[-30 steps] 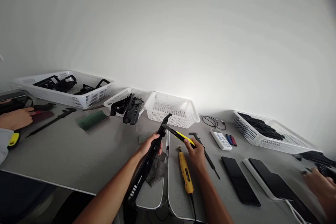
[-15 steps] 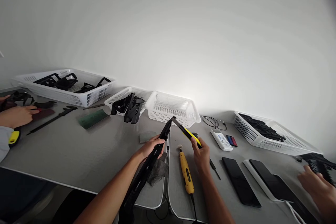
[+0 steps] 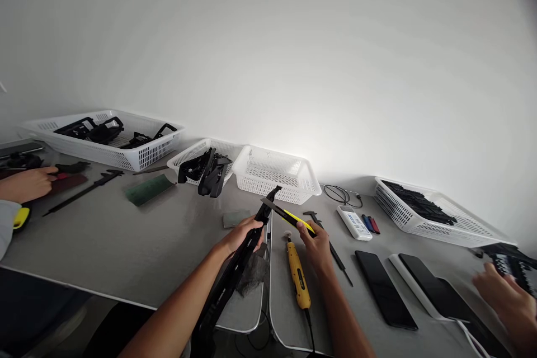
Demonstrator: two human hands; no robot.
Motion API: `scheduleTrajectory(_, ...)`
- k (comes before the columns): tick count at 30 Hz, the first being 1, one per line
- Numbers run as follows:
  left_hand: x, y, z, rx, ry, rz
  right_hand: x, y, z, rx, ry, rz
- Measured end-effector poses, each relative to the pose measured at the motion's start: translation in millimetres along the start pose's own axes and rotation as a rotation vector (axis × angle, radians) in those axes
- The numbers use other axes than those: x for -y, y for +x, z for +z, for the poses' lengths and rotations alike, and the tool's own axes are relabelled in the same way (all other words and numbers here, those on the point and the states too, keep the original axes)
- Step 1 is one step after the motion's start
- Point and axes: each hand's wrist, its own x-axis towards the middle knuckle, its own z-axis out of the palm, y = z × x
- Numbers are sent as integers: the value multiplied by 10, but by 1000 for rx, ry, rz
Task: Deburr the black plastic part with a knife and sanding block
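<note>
My left hand [image 3: 244, 236] is closed around a long black plastic part [image 3: 231, 279], which slants from near my lap up toward the white baskets. In my right hand [image 3: 315, 243] is a yellow and black utility knife [image 3: 296, 219], with its blade out. The blade lies across the upper part of the black piece, a little below its tip. Between my forearms, a yellow corded rotary tool [image 3: 297, 274] rests on the table. A caliper [image 3: 335, 254] lies just beyond my right hand, partly covered by it.
White baskets [image 3: 277, 193] line the wall, several holding black parts. A green sheet [image 3: 151, 190] lies left. Phones [image 3: 386, 291] and a white device [image 3: 353, 224] lie right. Co-workers' hands show at the left [image 3: 31, 184] and right [image 3: 503, 296] edges.
The knife has moved left and down along the black part, its blade now crossing below the tip. My left hand has barely moved. More of the caliper shows.
</note>
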Motion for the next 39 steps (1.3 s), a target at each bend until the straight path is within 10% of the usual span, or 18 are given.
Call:
scheduleTrajectory(8, 56, 59, -33, 0, -99, -2, -128, 34, -60, -195, 4, 113)
scheduleTrajectory(18, 123, 182, -141, -71, -216, -36, 114, -23, 78, 55, -4, -73)
scheduleTrajectory(32, -17, -35, 24, -13, 16, -31, -80, 11, 35, -246, -131, 35)
scheduleTrajectory(39, 38, 36, -13, -48, -18, 44, 20, -9, 40, 5, -60, -88)
